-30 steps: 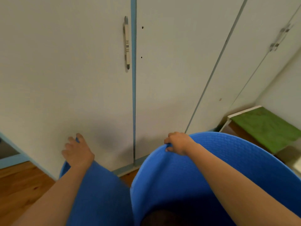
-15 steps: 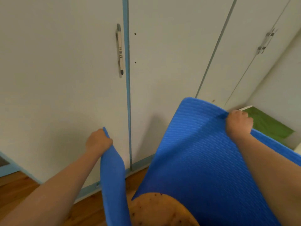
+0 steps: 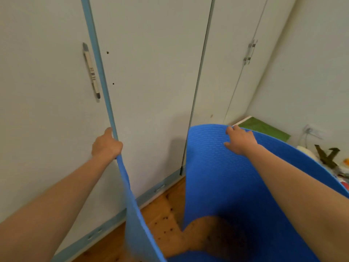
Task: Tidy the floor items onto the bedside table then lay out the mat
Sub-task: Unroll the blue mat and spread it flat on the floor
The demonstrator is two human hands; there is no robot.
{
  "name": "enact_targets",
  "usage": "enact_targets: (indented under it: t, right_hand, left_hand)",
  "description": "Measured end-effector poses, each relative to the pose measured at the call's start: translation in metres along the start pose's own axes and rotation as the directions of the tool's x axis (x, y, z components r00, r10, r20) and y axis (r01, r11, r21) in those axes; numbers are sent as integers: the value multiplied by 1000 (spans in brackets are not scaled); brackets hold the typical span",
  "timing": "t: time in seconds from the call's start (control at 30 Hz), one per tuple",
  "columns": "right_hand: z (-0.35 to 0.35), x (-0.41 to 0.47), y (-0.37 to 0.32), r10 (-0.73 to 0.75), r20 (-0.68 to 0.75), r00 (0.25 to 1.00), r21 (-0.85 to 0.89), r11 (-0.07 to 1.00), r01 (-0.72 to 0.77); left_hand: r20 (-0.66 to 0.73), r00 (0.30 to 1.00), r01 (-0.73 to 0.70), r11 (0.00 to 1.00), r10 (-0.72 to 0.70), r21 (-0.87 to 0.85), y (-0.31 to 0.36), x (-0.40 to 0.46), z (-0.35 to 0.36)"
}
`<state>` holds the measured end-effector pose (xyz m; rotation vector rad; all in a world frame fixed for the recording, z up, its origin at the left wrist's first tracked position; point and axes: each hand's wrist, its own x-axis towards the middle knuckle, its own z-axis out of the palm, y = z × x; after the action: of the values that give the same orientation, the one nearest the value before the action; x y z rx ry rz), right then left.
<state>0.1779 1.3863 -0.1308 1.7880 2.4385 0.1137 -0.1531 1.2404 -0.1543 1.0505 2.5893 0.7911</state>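
Note:
A blue textured mat (image 3: 222, 178) curves up off the floor in a wide U in front of me. My left hand (image 3: 106, 145) grips its left edge, which I see side-on as a thin blue strip running down to the floor. My right hand (image 3: 239, 138) holds the top of the right edge, fingers over the rim and thumb on the near face. The bedside table (image 3: 264, 127) with a green top shows behind the mat at the right, mostly hidden.
White wardrobe doors (image 3: 151, 72) with a blue trim strip and metal handles stand directly ahead. Wooden floor (image 3: 164, 214) shows between the mat's two sides. Cluttered items (image 3: 326, 156) and a wall socket lie at the far right.
Both hands have moved apart and upward with the mat's edges, widening the curve. The view has shifted, showing more floor and the right corner.

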Motion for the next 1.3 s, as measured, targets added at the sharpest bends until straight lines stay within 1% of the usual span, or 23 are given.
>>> enact_targets:
  t: [0.07, 0.17, 0.27, 0.37, 0.47, 0.6, 0.67, 0.77, 0.9, 0.97, 1.07, 1.13, 1.23, 1.3]
  right_hand:
    - [-2, -4, 4, 8, 76, 997, 19, 1000, -10]
    - [-8, -5, -3, -17, 114, 993, 46, 999, 11]
    - [-26, -5, -24, -125, 115, 986, 111, 988, 112]
    - [-51, -8, -44, -254, 97, 963, 227, 947, 227]
    - [-73, -16, -49, -317, 66, 946, 317, 906, 281]
    - [-89, -39, -35, -323, 142, 936, 540, 817, 201]
    - [-93, -52, -29, -325, 177, 929, 527, 828, 190]
    - [-95, -70, -29, -291, 231, 928, 477, 866, 153]
    - [-93, -84, -49, -255, 293, 921, 453, 886, 101]
    - [-88, -91, -66, -207, 291, 934, 414, 907, 72]
    - [-75, -101, -92, -82, 266, 961, 357, 934, -19]
    - [-68, -108, -109, -5, 203, 979, 403, 912, -79]
    - [-66, -123, -123, 115, 136, 984, 524, 835, -170]
    - [-65, -132, -127, 167, 104, 980, 556, 808, -197]
  left_hand:
    - [-16, 999, 39, 992, -41, -118, 9, 0, -12]
    - [-38, 999, 32, 985, -39, -168, 28, -4, -25]
    - [-16, 1000, -21, 986, 18, -164, 60, -16, -27]
    - [24, 994, -100, 979, 106, -179, 99, -28, -15]
    - [70, 983, -159, 973, 173, -167, 127, -37, 0]
    - [117, 960, -233, 960, 252, -156, 149, -48, 19]
    - [119, 952, -262, 951, 282, -164, 157, -52, 26]
    - [146, 930, -311, 933, 338, -180, 170, -56, 33]
    - [182, 908, -340, 918, 377, -205, 181, -49, 33]
    - [214, 893, -360, 913, 397, -192, 180, -46, 30]
    - [248, 847, -422, 879, 469, -223, 175, -52, 22]
    - [249, 807, -475, 839, 536, -265, 166, -54, 13]
    - [272, 751, -489, 784, 601, -382, 148, -52, 1]
    - [286, 706, -497, 741, 648, -452, 138, -50, -9]
